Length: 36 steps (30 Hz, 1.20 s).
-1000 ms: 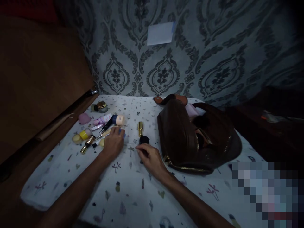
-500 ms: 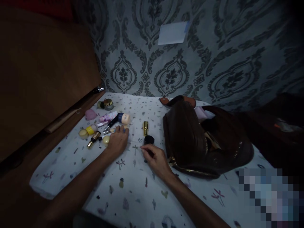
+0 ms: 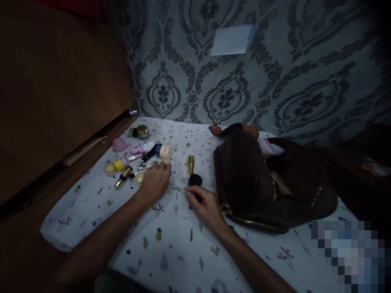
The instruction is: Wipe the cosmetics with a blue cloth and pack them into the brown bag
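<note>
My left hand lies palm down on the patterned white cloth, its curled fingers touching a thin pencil-like stick at the edge of a cluster of cosmetics. My right hand rests beside it with thumb and forefinger pinched on a small dark thing I cannot make out. Just beyond it sit a round black cap and an upright gold bottle. A gold lipstick tube, a yellow jar, a pink tube and a blue-capped tube lie near my left hand.
A dark brown handbag lies open on the right of the cloth. A gold-lidded jar and a pink sponge sit at the far left. A brown wooden panel rises on the left; patterned wallpaper stands behind.
Mostly the camera has shifted, sliding the scene rightward in view. My left hand's fingers have edged slightly over the thin stick; my right hand stays pinched in the same spot.
</note>
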Tool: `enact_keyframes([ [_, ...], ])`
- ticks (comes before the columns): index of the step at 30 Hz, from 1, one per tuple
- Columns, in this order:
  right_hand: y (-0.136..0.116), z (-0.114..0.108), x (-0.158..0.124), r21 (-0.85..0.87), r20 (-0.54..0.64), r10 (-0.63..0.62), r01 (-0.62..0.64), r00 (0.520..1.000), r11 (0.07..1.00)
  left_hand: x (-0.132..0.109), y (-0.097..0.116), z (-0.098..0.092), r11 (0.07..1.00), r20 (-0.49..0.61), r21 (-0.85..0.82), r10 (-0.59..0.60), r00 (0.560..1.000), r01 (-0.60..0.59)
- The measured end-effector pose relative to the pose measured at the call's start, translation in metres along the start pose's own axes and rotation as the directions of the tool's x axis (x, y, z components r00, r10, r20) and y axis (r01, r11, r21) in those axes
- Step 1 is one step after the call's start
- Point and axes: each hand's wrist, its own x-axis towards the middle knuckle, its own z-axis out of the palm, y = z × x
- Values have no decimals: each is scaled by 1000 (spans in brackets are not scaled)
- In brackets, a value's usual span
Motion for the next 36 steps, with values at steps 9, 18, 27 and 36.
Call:
enact_keyframes([
  [9,-1,0,-1,1,2,16,-16,1000,1000,1,-12,5,995,22,73,-63,998,61],
  [18,-5,3,-7,33,9,21,-21,1000,999,3,-11,5,998,6,63,-10,1000,10],
  [27,-12,11,-15,328,84,86,-109,993,938,-11,3,-5,911,-429,-275,170,887,-307],
  [36,-16,15,-21,666,183,161,-243,970,705,4,4,7,-96,-36,-993,-261,965,-63],
])
